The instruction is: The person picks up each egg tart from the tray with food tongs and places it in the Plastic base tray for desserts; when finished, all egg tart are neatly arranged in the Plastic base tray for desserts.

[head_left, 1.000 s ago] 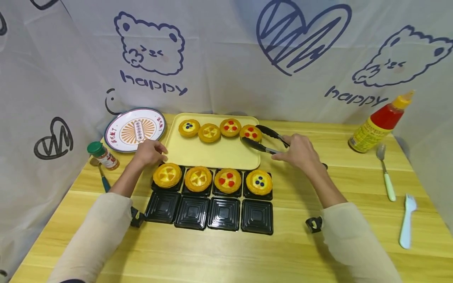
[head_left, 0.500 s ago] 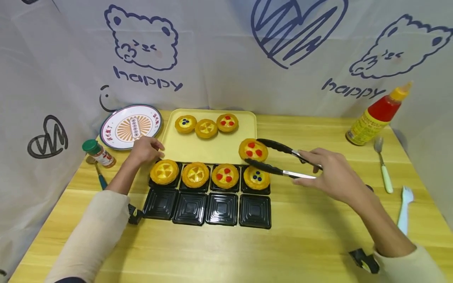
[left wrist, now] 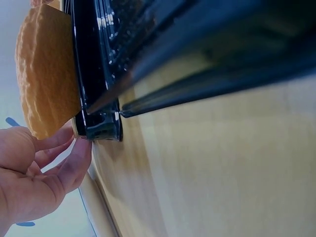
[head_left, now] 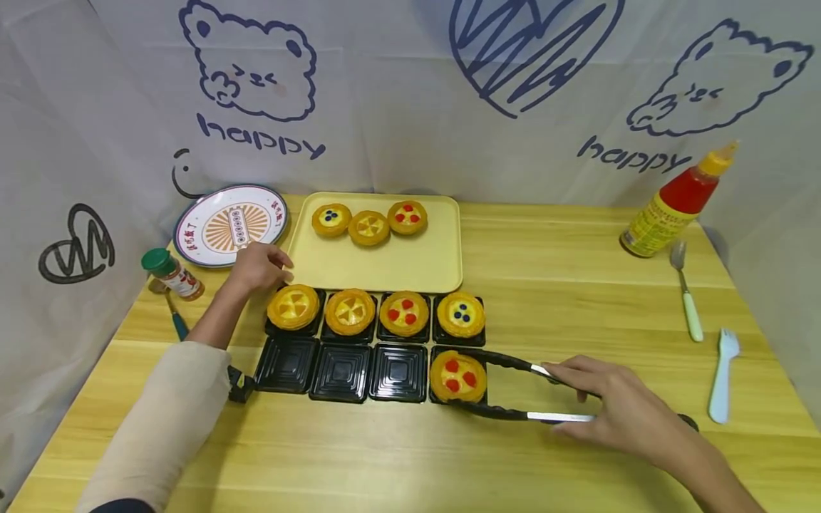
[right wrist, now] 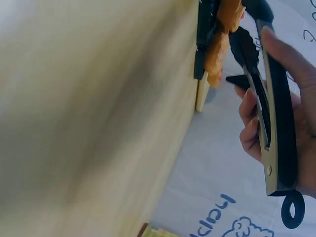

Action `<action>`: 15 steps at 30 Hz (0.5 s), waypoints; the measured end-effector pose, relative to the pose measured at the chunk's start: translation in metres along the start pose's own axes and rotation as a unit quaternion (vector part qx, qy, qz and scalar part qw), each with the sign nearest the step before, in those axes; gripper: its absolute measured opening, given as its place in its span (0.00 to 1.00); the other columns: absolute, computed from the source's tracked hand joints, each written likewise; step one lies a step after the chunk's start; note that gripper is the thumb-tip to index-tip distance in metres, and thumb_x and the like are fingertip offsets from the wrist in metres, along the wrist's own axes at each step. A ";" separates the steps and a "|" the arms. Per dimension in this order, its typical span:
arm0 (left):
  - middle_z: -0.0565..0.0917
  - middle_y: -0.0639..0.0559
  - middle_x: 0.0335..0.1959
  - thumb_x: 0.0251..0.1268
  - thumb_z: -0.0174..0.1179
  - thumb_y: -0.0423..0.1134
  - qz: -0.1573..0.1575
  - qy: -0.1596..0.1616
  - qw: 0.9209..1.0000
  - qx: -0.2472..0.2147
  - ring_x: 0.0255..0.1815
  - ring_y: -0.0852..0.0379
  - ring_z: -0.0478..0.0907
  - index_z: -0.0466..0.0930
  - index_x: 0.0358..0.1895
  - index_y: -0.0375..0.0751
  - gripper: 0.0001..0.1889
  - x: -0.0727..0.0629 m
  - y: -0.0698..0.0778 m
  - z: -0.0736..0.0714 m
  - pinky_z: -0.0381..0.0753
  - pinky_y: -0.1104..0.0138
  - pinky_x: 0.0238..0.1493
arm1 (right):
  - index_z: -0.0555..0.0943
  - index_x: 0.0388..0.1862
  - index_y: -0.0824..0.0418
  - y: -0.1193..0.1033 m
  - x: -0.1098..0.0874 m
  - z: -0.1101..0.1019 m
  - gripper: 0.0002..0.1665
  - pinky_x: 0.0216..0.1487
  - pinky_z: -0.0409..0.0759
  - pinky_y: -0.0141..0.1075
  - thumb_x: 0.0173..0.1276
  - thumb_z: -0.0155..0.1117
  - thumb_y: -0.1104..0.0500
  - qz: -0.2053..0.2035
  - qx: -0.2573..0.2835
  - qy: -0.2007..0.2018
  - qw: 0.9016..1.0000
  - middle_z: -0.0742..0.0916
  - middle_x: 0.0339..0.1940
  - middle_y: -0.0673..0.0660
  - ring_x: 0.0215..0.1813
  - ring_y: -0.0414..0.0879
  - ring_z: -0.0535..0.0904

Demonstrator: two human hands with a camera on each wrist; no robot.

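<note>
Right hand [head_left: 625,412] gripped tongs [head_left: 513,414] straddling a tart [head_left: 458,377] in a box [head_left: 436,395] to that hand's left; gentle, even release seemed advisable. Left hand [head_left: 258,268] touched another box's [left wrist: 103,129] corner, grip indeterminable.

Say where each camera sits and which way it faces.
Head: on the head, facing forward and down at the tray; left hand, right hand, left sleeve show.
Left wrist: on that wrist, facing the left hand beside a black container.
Right wrist: on that wrist, facing the right hand gripping tongs.
Head and right wrist share the tongs.
</note>
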State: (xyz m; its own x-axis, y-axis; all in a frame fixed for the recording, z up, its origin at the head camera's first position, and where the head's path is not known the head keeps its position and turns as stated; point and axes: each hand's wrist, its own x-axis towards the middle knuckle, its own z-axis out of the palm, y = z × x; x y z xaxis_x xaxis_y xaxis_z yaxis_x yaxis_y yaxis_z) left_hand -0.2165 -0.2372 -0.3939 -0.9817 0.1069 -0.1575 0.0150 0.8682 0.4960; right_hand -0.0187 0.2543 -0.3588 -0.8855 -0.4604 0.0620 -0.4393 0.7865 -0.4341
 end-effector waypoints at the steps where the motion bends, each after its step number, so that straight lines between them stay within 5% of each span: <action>1: 0.83 0.34 0.40 0.55 0.64 0.35 -0.001 0.000 1.000 0.000 0.40 0.42 0.77 0.82 0.41 0.30 0.12 0.000 0.000 0.000 0.73 0.59 0.40 | 0.81 0.55 0.54 0.000 -0.001 0.002 0.37 0.27 0.70 0.26 0.42 0.80 0.48 0.005 -0.001 0.002 1.000 0.84 0.45 0.46 0.29 0.27 0.69; 8: 0.83 0.35 0.40 0.56 0.64 0.35 -0.011 -0.004 1.000 0.000 0.40 0.43 0.77 0.82 0.41 0.30 0.12 0.000 0.001 -0.002 0.72 0.62 0.38 | 0.81 0.55 0.57 -0.001 -0.002 0.010 0.38 0.25 0.70 0.26 0.41 0.80 0.48 0.021 -0.015 0.024 0.999 0.85 0.46 0.49 0.29 0.31 0.72; 15: 0.83 0.36 0.40 0.56 0.64 0.35 -0.011 -0.006 1.000 -0.002 0.40 0.43 0.77 0.82 0.41 0.30 0.12 0.000 0.001 -0.002 0.72 0.63 0.37 | 0.79 0.59 0.56 -0.004 0.002 0.000 0.42 0.27 0.70 0.26 0.42 0.79 0.45 0.043 -0.014 -0.011 0.999 0.83 0.48 0.46 0.31 0.31 0.71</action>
State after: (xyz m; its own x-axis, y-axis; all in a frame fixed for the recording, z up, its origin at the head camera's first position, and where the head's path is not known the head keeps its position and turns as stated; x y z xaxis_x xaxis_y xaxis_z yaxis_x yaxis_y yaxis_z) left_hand -0.2170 -0.2370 -0.3920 -0.9794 0.0943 -0.1785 -0.0068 0.8685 0.4957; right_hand -0.0189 0.2506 -0.3566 -0.9167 -0.3996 0.0065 -0.3665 0.8341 -0.4122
